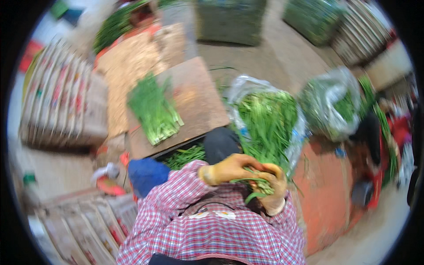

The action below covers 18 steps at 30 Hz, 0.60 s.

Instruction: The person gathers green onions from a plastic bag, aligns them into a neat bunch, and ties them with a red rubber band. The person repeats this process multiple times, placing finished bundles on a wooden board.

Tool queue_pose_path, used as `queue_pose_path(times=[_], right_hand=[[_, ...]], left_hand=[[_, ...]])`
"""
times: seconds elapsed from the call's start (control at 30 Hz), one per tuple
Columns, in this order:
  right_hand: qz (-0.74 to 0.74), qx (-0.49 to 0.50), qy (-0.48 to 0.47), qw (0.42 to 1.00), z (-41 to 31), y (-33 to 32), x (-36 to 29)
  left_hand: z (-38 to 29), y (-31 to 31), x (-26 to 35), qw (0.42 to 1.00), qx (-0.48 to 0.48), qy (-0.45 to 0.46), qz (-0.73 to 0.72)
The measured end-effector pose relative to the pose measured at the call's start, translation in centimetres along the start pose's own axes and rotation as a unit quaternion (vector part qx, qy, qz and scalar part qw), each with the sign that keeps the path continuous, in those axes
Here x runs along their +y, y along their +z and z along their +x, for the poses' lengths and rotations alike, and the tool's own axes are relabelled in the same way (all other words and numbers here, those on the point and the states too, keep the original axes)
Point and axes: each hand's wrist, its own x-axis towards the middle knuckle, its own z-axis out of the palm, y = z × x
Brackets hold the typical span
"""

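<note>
My left hand [232, 169], in a yellow glove, reaches across my lap with its fingers curled against a small bunch of green stalks [264, 187]. Around that same bunch is my right hand [273, 190], also gloved, its fingers closed. Cut stalk ends face toward me, and a few loose leaves stick out sideways. Just beyond my hands stands a clear plastic bag [300, 132] full of long flat green leaves [268, 116]. Left of it, a bundle of chive-like greens [154, 109] lies on a brown board [198, 99], pale ends toward me. Motion blurs parts of the picture.
Wrapped green bales [230, 23] stand ahead. A second plastic bag of greens [331, 102] sits at right, near a person's dark-clothed limb [371, 135]. Slatted crates [63, 102] are at left. Loose greens [187, 157] lie under the board. An orange-red surface [324, 195] is beside me.
</note>
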Motion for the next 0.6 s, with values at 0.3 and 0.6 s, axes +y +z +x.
queue_pose_path(times=[0.3, 0.6], right_hand=[[-0.035, -0.063, -0.033, 0.997, -1.5, 0.7, -0.6], [0.189, 0.088, 0.112, 0.972, -0.2, -3.9, 0.7]], left_hand=[[-0.4, 1.1, -3.5, 0.922, -0.113, -0.082, -0.361], [-3.9, -2.1, -3.7, 0.937, 0.066, 0.01, -0.343]])
